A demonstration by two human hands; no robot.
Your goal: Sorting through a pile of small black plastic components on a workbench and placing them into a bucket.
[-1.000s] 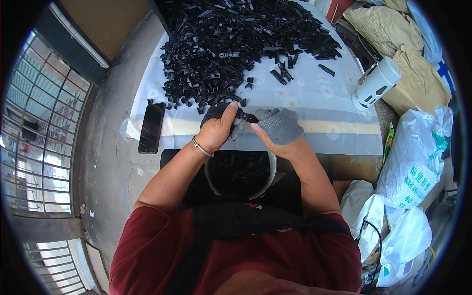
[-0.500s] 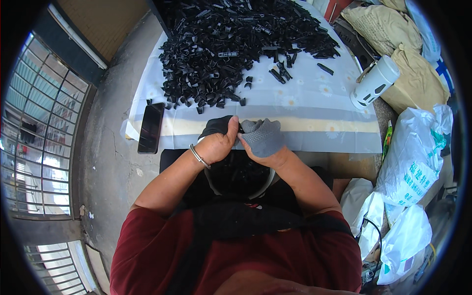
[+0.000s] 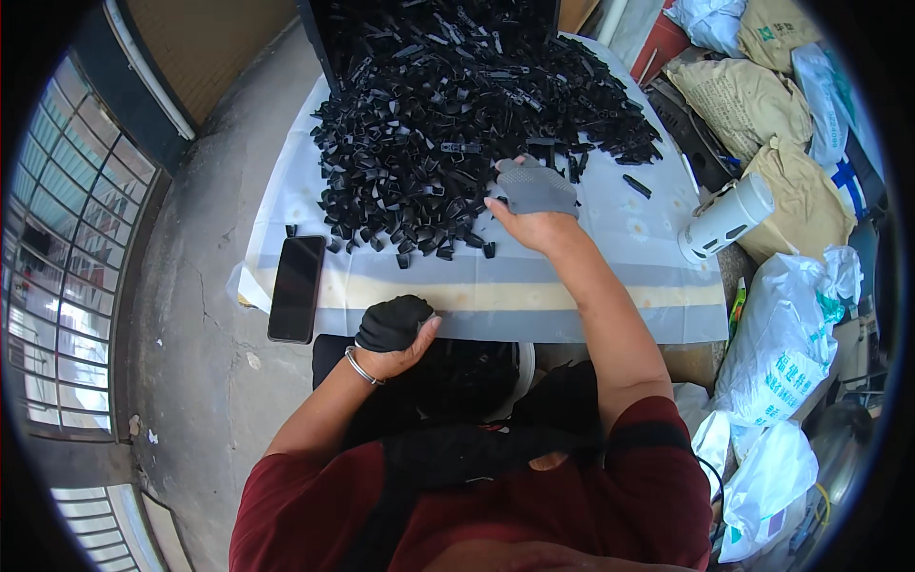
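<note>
- The hands are now working well apart, whereas half a second ago they were meeting above the desk's near side.
- The right hand, in a grey glove, is now reaching forward to the pile's right side; its thumb is standing away from the other fingers, but their tips are partly hiding, so I cannot tell whether they are clamping on anything.
- The left hand, in a black glove, is staying by the near edge, its fingers curling together into a fist; I cannot tell whether a part is sitting inside.
- The black plastic parts are lying heaped across the middle and far side of the desk, with one stray piece resting apart on the right.
- The near edge is running just beside the left hand, and a bucket is showing below it.
- A phone is bordering the left edge; a white tumbler is standing near the right one.
- Bare cloth is stretching between pile and near edge, and widening rightward toward the tumbler, leaving room beside the right forearm.
</note>
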